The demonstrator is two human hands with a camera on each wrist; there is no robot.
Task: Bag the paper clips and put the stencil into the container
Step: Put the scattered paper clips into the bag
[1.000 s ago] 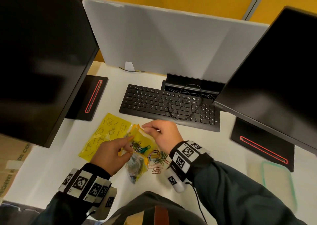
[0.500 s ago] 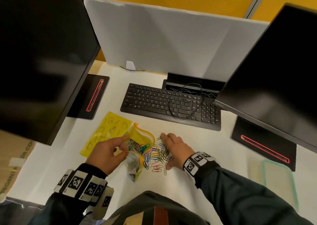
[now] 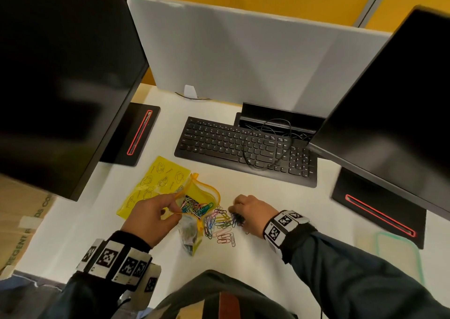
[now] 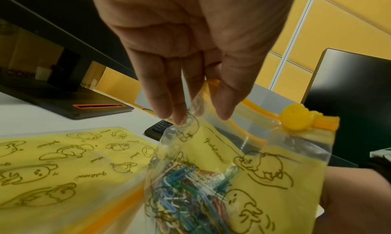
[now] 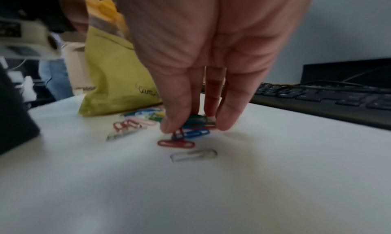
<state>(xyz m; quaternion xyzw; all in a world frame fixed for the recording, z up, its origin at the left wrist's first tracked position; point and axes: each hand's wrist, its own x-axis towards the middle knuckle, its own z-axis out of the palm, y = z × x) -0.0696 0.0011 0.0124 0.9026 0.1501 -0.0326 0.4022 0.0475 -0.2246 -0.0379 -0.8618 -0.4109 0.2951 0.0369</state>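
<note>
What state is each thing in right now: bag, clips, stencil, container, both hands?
Yellow printed zip bag: mouth open, partly filled.
Loose coloured paper clips: scattered on desk.
Yellow stencil sheet: flat on desk.
Clear green-rimmed container: on desk, contents unclear.
Left hand: pinching bag rim.
Right hand: gathering clips.

Zip bag [image 4: 271,162]: glossy clear-and-yellow plastic film, crinkled, orange plastic slider.
Coloured paper clips [image 3: 220,223]: smooth coated wire.
Flat yellow printed stencil sheet [image 3: 155,185]: smooth plastic, slight sheen.
White desk top [image 5: 211,195]: smooth, matt.
Black keyboard [image 3: 243,148]: matt plastic.
</note>
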